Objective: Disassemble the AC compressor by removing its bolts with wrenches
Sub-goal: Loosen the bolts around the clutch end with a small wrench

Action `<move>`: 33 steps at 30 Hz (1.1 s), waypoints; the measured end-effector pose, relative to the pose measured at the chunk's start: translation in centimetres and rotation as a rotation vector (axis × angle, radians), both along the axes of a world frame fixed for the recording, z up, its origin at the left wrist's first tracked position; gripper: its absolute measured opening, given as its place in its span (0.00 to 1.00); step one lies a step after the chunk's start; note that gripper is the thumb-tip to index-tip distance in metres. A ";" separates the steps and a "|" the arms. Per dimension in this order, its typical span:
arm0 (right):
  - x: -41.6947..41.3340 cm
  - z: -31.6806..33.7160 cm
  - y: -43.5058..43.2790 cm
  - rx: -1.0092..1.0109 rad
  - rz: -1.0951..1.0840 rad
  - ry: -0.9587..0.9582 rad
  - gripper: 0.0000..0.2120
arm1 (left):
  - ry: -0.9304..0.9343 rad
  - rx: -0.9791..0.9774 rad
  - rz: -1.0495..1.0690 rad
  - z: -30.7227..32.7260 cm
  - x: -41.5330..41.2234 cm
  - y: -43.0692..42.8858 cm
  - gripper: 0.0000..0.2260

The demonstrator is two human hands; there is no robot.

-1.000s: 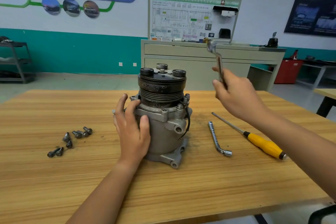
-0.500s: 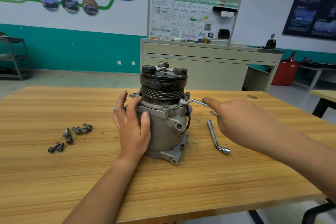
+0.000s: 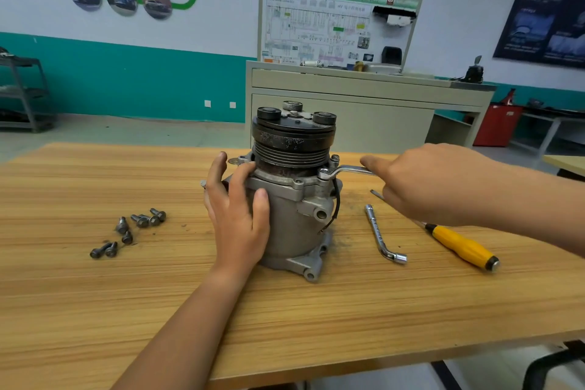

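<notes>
On the long wood-grain table, the grey cast-metal AC compressor stands upright on its mounting feet near the middle, black ribbed pulley uppermost. The left hand presses flat against the housing, fingers straight up toward the flange and thumb spread across the front. It braces the unit without curling round anything.

The right hand, which a second ago held its tool raised in the air, has brought it down. Its grip is closed on the handle of the shiny cranked ring wrench, index finger laid along the shaft. The ring end now sits over a flange bolt on the compressor's right side. The tool looks seated, so the loosening pull is probably next; this bolt is not yet out.

Behind the table stands a beige cabinet topped by a wiring-diagram panel. To the right of the compressor lie a yellow-handled screwdriver, its shaft partly hidden under the right hand, and an L-shaped steel socket wrench between it and the compressor. Well to the left is a scatter of loose grey bolts, apparently already removed.

The pulley overhangs just above the bolt and a flange post stands just behind the ring, so the swing may be tight.
</notes>
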State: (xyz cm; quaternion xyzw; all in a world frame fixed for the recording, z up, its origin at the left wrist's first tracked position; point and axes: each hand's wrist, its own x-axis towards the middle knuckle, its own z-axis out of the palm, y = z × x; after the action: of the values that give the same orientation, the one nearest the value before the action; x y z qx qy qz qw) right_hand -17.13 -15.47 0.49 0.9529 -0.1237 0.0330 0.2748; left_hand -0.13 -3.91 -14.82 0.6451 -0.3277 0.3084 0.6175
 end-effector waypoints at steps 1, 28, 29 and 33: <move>0.2 -0.1 -0.5 -0.028 0.005 0.000 0.19 | 0.010 0.002 0.005 0.0 0.0 0.0 0.19; 2.1 -2.3 -4.3 0.669 0.103 -0.687 0.13 | -0.020 0.019 -0.008 0.0 0.2 0.1 0.16; 1.3 -2.0 -4.0 0.713 0.053 -0.619 0.13 | -0.018 0.021 -0.005 0.0 0.2 0.1 0.17; -0.9 -2.3 -2.7 0.664 -0.022 -0.399 0.13 | 0.010 0.030 -0.003 0.1 0.0 0.2 0.20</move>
State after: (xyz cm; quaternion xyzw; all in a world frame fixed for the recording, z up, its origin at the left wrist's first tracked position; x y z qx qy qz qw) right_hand -18.00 -18.13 -1.81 0.9635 -0.1890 0.1726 -0.0779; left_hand -0.12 -3.72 -14.69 0.6553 -0.3302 0.2995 0.6098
